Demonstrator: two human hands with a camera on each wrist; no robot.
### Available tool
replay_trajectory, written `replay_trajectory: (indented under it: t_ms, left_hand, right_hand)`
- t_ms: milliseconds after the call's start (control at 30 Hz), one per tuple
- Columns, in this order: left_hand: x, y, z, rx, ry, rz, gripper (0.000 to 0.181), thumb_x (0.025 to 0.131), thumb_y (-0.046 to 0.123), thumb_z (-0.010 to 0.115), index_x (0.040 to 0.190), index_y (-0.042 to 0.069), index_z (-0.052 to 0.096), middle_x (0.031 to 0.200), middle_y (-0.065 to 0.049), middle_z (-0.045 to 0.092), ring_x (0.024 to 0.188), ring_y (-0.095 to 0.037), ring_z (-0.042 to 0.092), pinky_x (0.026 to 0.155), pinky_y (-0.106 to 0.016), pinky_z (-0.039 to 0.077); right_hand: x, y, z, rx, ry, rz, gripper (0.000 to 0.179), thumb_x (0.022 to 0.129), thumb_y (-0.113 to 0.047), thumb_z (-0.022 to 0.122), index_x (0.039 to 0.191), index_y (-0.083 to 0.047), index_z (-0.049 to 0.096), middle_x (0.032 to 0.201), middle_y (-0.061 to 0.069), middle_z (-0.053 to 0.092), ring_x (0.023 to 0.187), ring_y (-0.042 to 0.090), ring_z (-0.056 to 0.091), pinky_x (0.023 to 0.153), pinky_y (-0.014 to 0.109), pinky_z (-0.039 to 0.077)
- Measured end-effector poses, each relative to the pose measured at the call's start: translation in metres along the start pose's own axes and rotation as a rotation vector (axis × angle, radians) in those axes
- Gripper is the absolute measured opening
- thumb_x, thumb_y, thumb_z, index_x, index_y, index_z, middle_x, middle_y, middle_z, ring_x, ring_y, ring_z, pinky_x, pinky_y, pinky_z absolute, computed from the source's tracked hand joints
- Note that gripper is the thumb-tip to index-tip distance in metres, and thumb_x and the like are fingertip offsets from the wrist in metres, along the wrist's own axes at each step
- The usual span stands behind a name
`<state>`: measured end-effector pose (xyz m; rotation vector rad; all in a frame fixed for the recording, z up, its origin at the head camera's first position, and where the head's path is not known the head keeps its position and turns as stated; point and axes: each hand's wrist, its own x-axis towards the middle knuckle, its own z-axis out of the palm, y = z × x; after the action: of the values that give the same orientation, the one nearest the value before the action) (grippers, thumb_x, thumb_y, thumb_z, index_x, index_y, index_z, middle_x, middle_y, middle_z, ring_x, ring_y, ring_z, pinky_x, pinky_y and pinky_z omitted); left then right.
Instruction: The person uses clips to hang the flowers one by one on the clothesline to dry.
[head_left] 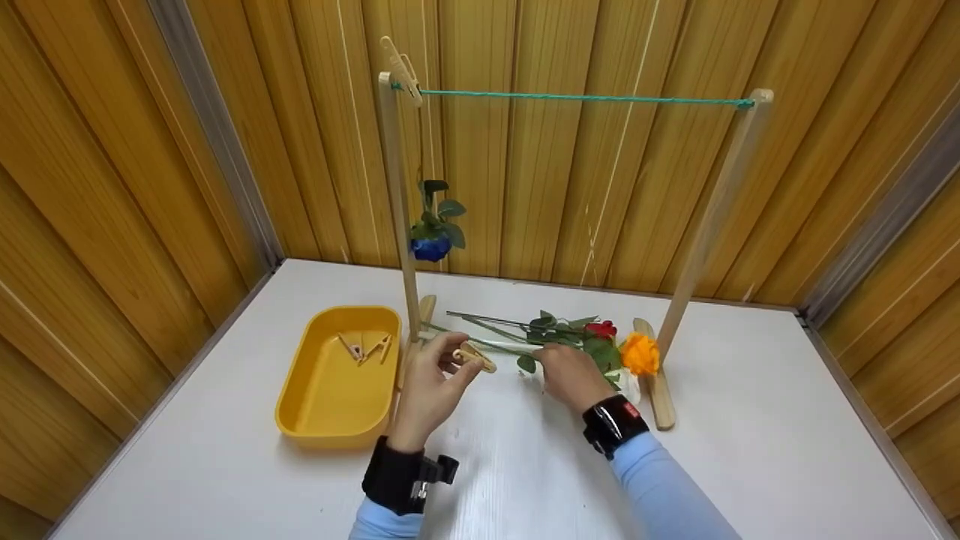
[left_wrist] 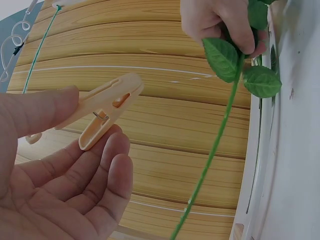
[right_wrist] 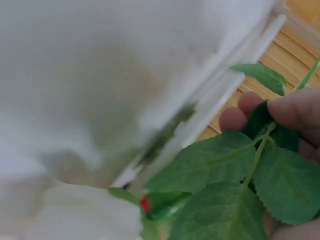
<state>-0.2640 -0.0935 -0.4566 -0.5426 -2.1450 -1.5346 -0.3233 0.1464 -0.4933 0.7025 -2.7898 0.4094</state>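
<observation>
My left hand [head_left: 433, 386] pinches a pale clothespin [head_left: 475, 358] between thumb and fingers; the left wrist view shows this clothespin [left_wrist: 107, 107] close up, its body slanting upward. My right hand [head_left: 574, 375] grips a green flower stem [left_wrist: 212, 150] among its leaves [right_wrist: 215, 160]. A white rose [head_left: 628, 384] shows below that hand, and its blurred petals [right_wrist: 85, 212] fill a corner of the right wrist view. Beside the right hand lie an orange rose [head_left: 640, 353] and a red rose [head_left: 601, 329], their stems pointing left.
A teal line [head_left: 570, 96] runs between two wooden posts [head_left: 705, 225]. At its left end a clothespin [head_left: 403, 71] holds a blue rose [head_left: 431, 247] upside down. A yellow tray [head_left: 300, 420] with several clothespins [head_left: 365, 349] stands left on the white table [head_left: 187, 450].
</observation>
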Motion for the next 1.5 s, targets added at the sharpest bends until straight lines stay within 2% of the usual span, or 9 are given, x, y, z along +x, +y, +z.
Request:
replay_trajectory:
  t_ms: [167,300,533,733,833,1000,1133,1300,1500]
  left_hand:
    - [0.0,-0.001,0.0,0.005,0.005,0.001,0.031,0.09,0.009,0.08,0.114,-0.006,0.068,0.092,-0.012,0.071,0.079,-0.026,0.068,0.071,-0.037,0.058]
    - [0.0,-0.001,0.0,-0.003,0.004,-0.01,0.032,0.09,0.008,0.08,0.115,-0.006,0.068,0.093,-0.013,0.071,0.079,-0.026,0.068,0.071,-0.033,0.057]
    - [0.0,0.002,-0.001,0.001,-0.006,-0.021,0.033,0.09,0.007,0.079,0.116,-0.007,0.067,0.094,-0.013,0.07,0.08,-0.025,0.067,0.072,-0.031,0.057]
    - [0.0,0.0,-0.001,-0.013,-0.008,-0.016,0.032,0.09,0.007,0.079,0.116,-0.007,0.067,0.094,-0.013,0.071,0.08,-0.025,0.067,0.072,-0.028,0.055]
    - [0.0,0.0,-0.002,0.002,-0.006,-0.015,0.032,0.09,0.007,0.08,0.117,-0.006,0.067,0.093,-0.012,0.07,0.08,-0.024,0.067,0.072,-0.031,0.057]
    - [-0.001,0.0,-0.003,0.036,-0.001,-0.012,0.033,0.091,0.011,0.08,0.116,-0.006,0.067,0.093,-0.011,0.071,0.08,-0.024,0.067,0.073,-0.04,0.058]
    - [-0.001,0.0,-0.002,0.042,-0.001,-0.015,0.034,0.091,0.011,0.08,0.116,-0.007,0.067,0.092,-0.011,0.072,0.08,-0.024,0.067,0.073,-0.04,0.059]
    - [-0.001,-0.001,-0.002,0.042,0.004,-0.013,0.034,0.09,0.01,0.08,0.117,-0.007,0.067,0.093,-0.012,0.071,0.08,-0.026,0.068,0.073,-0.039,0.059]
    - [-0.001,-0.001,-0.001,0.051,0.002,-0.008,0.034,0.089,0.008,0.08,0.116,-0.007,0.067,0.093,-0.012,0.071,0.079,-0.024,0.067,0.073,-0.037,0.059]
  right_hand:
    - [-0.001,-0.005,-0.016,-0.025,-0.074,0.069,0.023,0.08,0.013,0.066,0.093,-0.002,0.076,0.083,0.012,0.068,0.073,0.032,0.064,0.068,0.05,0.057]
    - [-0.009,-0.007,-0.022,-0.008,-0.069,0.094,0.021,0.082,0.012,0.067,0.092,-0.003,0.076,0.081,0.012,0.069,0.07,0.029,0.063,0.065,0.048,0.057]
    - [-0.035,-0.001,-0.011,0.053,-0.045,0.115,0.017,0.08,0.011,0.073,0.084,-0.006,0.077,0.079,0.007,0.072,0.066,0.017,0.059,0.061,0.038,0.054]
    - [-0.055,-0.002,0.0,0.126,-0.062,0.144,0.022,0.078,0.012,0.075,0.088,-0.007,0.078,0.085,0.007,0.073,0.081,0.024,0.066,0.076,0.046,0.057]
    - [-0.06,-0.002,0.003,0.156,-0.064,0.154,0.028,0.077,0.014,0.073,0.091,-0.009,0.08,0.084,0.005,0.07,0.081,0.024,0.065,0.076,0.047,0.056]
    - [-0.064,0.0,0.007,0.152,-0.045,0.128,0.038,0.075,0.018,0.067,0.089,-0.015,0.078,0.078,-0.002,0.063,0.076,0.018,0.06,0.071,0.041,0.053]
    - [-0.066,0.001,0.007,0.16,-0.049,0.121,0.04,0.071,0.018,0.067,0.09,-0.016,0.077,0.075,-0.004,0.058,0.073,0.017,0.054,0.069,0.039,0.05]
    - [-0.066,0.0,0.002,0.181,-0.078,0.15,0.042,0.069,0.017,0.069,0.098,-0.013,0.078,0.079,-0.001,0.058,0.074,0.02,0.052,0.072,0.044,0.05]
    - [-0.066,-0.004,-0.003,0.186,-0.111,0.154,0.038,0.071,0.005,0.078,0.107,-0.007,0.077,0.096,0.005,0.066,0.092,0.027,0.061,0.087,0.055,0.051]
